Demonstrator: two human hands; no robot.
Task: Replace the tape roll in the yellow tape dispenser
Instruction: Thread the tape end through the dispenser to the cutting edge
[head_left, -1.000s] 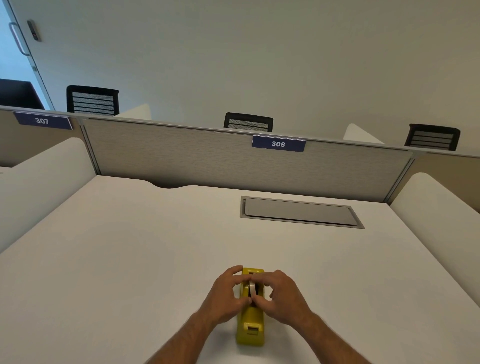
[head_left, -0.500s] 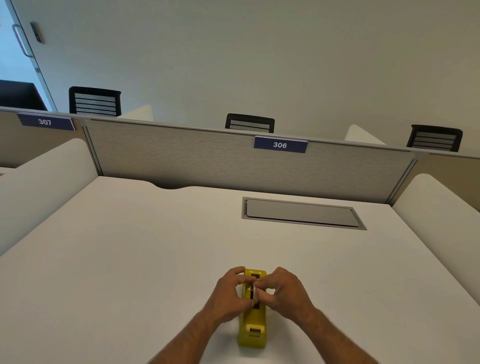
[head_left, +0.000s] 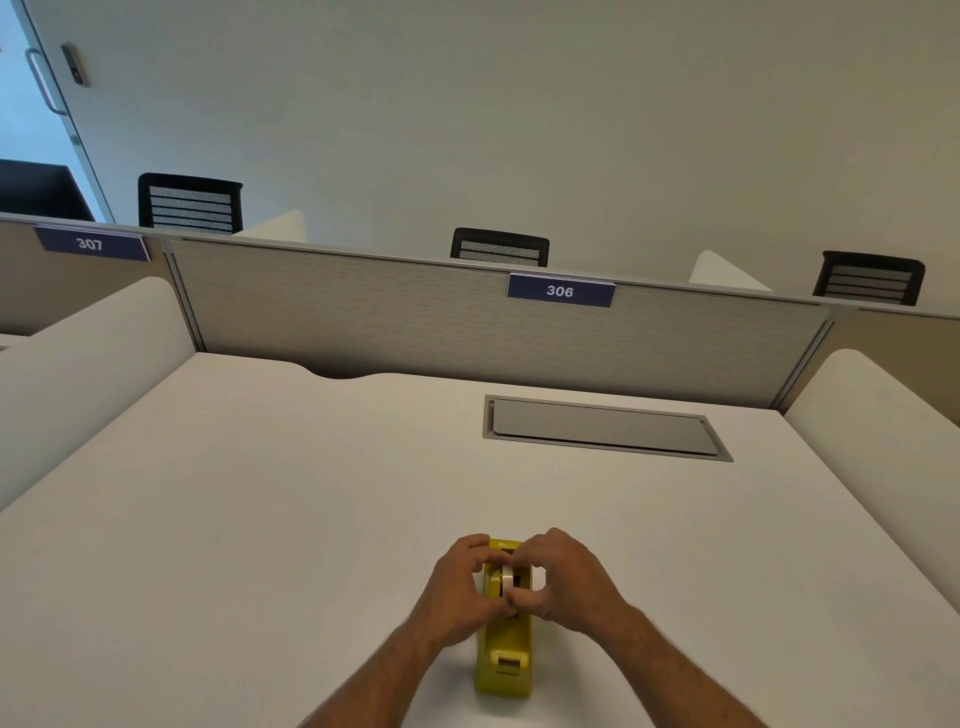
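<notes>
The yellow tape dispenser (head_left: 503, 660) lies lengthwise on the white desk (head_left: 260, 519) near its front edge, cutter end towards me. A whitish tape roll (head_left: 508, 579) stands on edge in the dispenser's slot. My left hand (head_left: 454, 592) grips the roll and the dispenser's left side. My right hand (head_left: 563, 582) pinches the roll from the right, thumb low against it. Fingers hide most of the roll and the slot.
A grey cable hatch (head_left: 602, 428) is set into the desk further back on the right. A fabric partition (head_left: 363, 312) with a "306" label (head_left: 560, 291) closes the far edge. White side panels (head_left: 883, 415) flank the desk. Chair backs show behind.
Both hands have stayed on the roll at the dispenser. The fingers have shifted a little, and more of the roll's pale edge shows between them now.
</notes>
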